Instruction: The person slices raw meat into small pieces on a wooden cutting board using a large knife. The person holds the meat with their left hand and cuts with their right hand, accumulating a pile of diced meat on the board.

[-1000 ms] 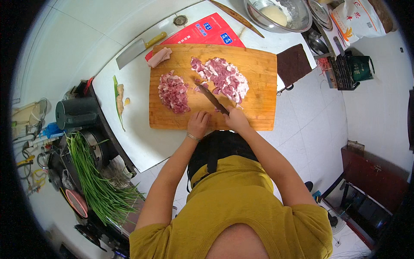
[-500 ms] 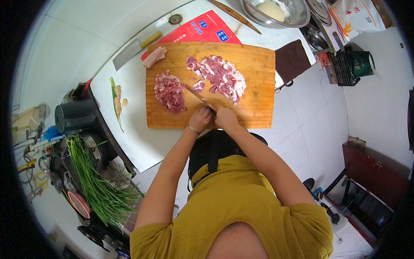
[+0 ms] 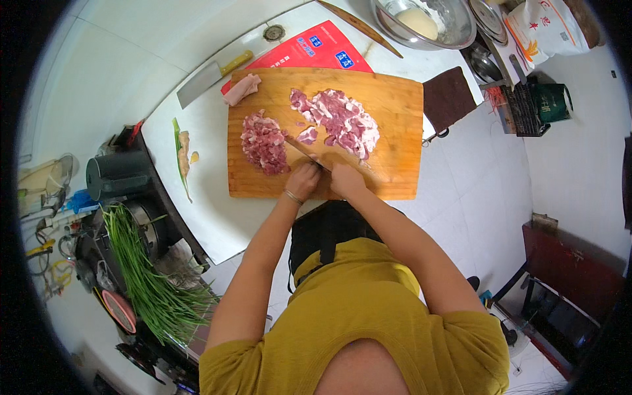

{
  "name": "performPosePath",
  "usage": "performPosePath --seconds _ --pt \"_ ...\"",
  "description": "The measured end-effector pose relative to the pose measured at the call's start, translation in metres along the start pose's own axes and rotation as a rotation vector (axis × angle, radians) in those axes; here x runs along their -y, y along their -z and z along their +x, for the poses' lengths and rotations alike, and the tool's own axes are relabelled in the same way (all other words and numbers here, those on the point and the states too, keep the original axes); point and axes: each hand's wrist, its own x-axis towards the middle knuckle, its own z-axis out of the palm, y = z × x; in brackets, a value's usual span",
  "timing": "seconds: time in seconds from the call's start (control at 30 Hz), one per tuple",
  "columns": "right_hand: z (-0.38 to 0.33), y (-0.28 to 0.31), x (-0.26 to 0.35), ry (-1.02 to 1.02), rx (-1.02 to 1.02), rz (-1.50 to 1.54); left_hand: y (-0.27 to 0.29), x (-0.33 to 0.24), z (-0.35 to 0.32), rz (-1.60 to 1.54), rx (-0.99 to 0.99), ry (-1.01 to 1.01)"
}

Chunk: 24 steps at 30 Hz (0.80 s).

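Observation:
A wooden cutting board lies on the white counter in front of me. At its near edge my right hand is closed around the handle of a knife, whose blade points to the far left. Against the blade my left hand rests with curled fingers; whatever is under them is hidden. Chopped meat is heaped on the left of the board, just beyond the knife tip. Larger meat slices spread across the middle, with one small slice apart. A pale piece of meat or skin sits at the far left corner.
A cleaver and a red sheet lie beyond the board. Ginger with a green stalk is on the left counter. A metal bowl with dough stands far right, a brown cloth nearer. Long green stalks lie at left.
The whole view has shifted slightly, so the board and counter appear a little lower and further right. Hands, knife and meat keep nearly the same places on the board.

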Motion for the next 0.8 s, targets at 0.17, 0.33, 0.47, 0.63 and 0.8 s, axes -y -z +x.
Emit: performPosePath --seconds 0.17,0.33,0.47,0.63,0.8 --pt "-0.038 -0.004 -0.034 -0.092 0.053 -0.045 -0.011 0.001 -0.005 0.002 -0.071 -0.007" --pt "-0.006 0.002 0.0 -0.046 0.028 -0.016 -0.006 0.003 -0.001 -0.03 -0.034 0.003" --pt "-0.008 0.006 0.005 -0.012 0.004 0.011 0.0 0.002 0.002 0.013 -0.081 -0.031" --pt "-0.041 -0.004 -0.027 -0.125 0.003 -0.045 -0.011 0.006 -0.005 -0.056 0.02 0.011" --pt "-0.019 -0.002 -0.008 -0.02 -0.034 -0.02 -0.001 -0.005 -0.001 -0.043 -0.066 -0.036"
